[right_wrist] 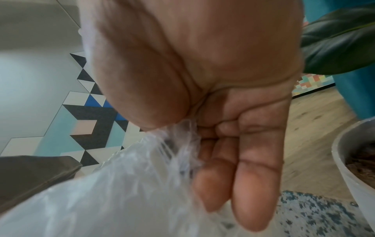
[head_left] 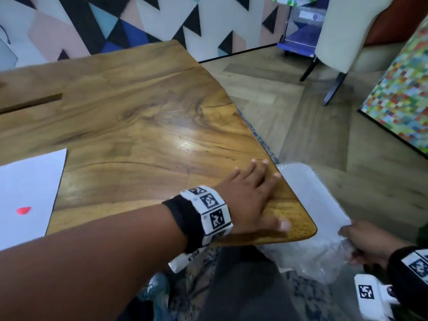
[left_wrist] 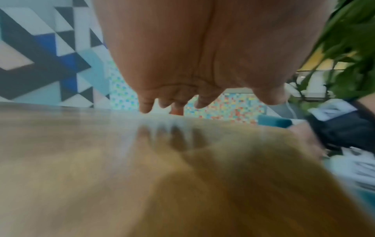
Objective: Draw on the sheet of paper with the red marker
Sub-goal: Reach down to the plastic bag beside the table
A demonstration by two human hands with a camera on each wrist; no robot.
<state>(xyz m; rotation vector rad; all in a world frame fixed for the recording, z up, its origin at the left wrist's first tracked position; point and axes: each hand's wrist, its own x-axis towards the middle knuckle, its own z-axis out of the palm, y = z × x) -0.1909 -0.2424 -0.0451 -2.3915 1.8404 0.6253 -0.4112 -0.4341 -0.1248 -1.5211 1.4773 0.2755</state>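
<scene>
A glossy wooden table (head_left: 143, 117) with swirling brown grain, a long dark slot near its left edge and a rounded near corner fills the middle of the head view. At the far left of that frame a white sheet of paper (head_left: 30, 181) lies flat on the wood, cut off by the frame edge, with a small solid red mark (head_left: 23, 210), rounded and pointed at one end, in its lower part. The red marker itself shows in none of the views. The left hand (head_left: 252, 195) lies palm down on the table near the rounded corner at lower right, fingers straight and spread, holding nothing; the left wrist view shows its fingertips (left_wrist: 146, 107) at the polished surface with their blurred reflection beneath. A white band with black square patterns over a black strap (head_left: 206, 212) circles that wrist. Off the table's right edge, at the lower right of the head view, the right hand (head_left: 368, 242) grips a crinkled, translucent plastic bag (head_left: 310, 205) with something flat and white inside; in the right wrist view the thumb and curled fingers (right_wrist: 215, 176) pinch its gathered film (right_wrist: 121, 184). Behind stand a wall of geometric triangles (head_left: 115, 24), a pale chair on dark legs (head_left: 342, 38), and a multicoloured mosaic panel (head_left: 400, 93) at right on a herringbone wood floor (head_left: 289, 93).
</scene>
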